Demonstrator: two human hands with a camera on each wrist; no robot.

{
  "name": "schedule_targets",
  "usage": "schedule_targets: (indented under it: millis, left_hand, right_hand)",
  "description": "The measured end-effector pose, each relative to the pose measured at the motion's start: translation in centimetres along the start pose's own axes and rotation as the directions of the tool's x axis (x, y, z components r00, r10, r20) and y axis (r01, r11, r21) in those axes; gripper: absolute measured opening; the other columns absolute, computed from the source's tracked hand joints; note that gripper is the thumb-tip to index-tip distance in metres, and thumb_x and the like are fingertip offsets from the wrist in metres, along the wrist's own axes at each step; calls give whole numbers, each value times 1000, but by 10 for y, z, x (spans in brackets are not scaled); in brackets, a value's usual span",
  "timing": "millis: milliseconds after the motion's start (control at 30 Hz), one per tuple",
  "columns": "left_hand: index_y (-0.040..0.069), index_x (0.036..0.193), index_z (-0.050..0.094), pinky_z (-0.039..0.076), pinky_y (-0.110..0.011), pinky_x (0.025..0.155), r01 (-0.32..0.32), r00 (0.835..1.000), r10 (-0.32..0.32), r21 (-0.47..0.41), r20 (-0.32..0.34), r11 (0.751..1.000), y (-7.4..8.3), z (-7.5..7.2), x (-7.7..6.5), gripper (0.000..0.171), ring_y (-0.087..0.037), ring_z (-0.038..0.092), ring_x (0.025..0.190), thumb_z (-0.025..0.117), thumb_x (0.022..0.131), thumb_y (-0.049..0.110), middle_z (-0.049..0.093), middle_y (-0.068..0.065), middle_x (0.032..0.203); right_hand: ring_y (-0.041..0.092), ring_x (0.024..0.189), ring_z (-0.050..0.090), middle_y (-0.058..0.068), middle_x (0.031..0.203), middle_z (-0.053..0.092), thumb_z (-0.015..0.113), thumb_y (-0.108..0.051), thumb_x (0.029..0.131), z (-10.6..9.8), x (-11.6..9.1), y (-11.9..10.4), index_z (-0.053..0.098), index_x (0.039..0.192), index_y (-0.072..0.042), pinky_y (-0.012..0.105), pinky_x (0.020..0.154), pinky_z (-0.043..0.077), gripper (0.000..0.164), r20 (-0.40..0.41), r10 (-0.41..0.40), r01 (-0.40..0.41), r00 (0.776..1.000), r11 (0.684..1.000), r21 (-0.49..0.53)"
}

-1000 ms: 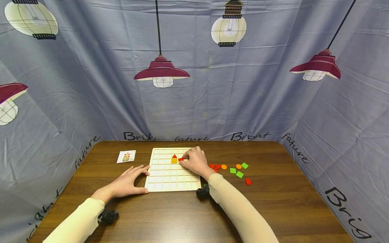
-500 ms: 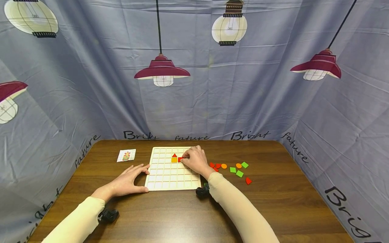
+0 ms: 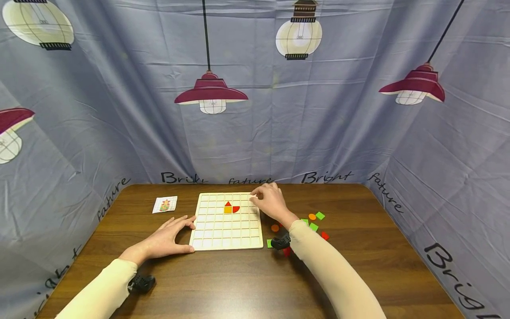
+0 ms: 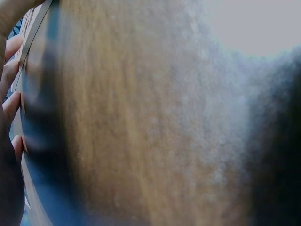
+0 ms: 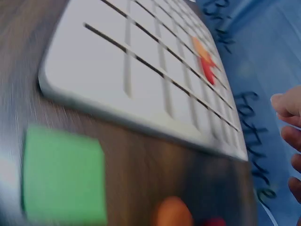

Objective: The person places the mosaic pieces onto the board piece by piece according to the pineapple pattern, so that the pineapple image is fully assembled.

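Note:
A cream gridded board (image 3: 215, 228) lies flat on the wooden table. Near its upper middle sit a red triangle (image 3: 228, 204), a yellow-orange square (image 3: 228, 210) below it, and a red quarter-circle (image 3: 236, 209) to the square's right. My left hand (image 3: 167, 238) rests with spread fingers along the board's left edge, thumb at the near left corner. In the left wrist view its fingertips (image 4: 14, 101) meet the board's rim. Over the board's far right edge is my right hand (image 3: 272, 202), fingers loosely bent and nothing between them.
A card (image 3: 165, 204) with a pineapple picture lies at the far left. Loose pieces are scattered right of the board: a green square (image 5: 63, 176) near its corner, an orange disc (image 3: 275, 228), a red piece (image 3: 325, 235) and several others, some behind the right sleeve (image 3: 330, 266).
The red quarter-circle, earlier pinched by my right fingers, now lies flat beside the yellow-orange square. My right hand has let go and moved right. My left hand has stayed put.

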State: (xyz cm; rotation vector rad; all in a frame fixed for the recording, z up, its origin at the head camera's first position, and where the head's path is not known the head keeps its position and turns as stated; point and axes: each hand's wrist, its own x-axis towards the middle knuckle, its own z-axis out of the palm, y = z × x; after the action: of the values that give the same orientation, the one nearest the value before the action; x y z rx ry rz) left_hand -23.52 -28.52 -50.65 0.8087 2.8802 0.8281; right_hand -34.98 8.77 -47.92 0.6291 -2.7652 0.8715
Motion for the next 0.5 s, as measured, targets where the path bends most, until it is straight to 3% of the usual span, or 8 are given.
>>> schedule_targets:
  millis: [267,500]
  left_hand:
    - [20,121,58,13,-66,119,-1,1000,1,-11,4,1000,2,-1,0,56,-42,32,148,78,84,57,41,-11,160]
    - [21,122,58,12,-66,119,5,1000,-4,-11,6,1000,3,-2,-1,57,-42,31,148,78,84,57,40,-11,161]
  right_hand:
    - [23,109,49,-8,100,67,75,-36,94,-42,-16,32,78,111,-18,46,98,38,25,-19,-4,4,1000,1000,5]
    - [22,102,49,-7,101,66,79,-34,91,-52,-35,53,79,108,-20,44,90,39,22,62,-1,8,998,995,-101]
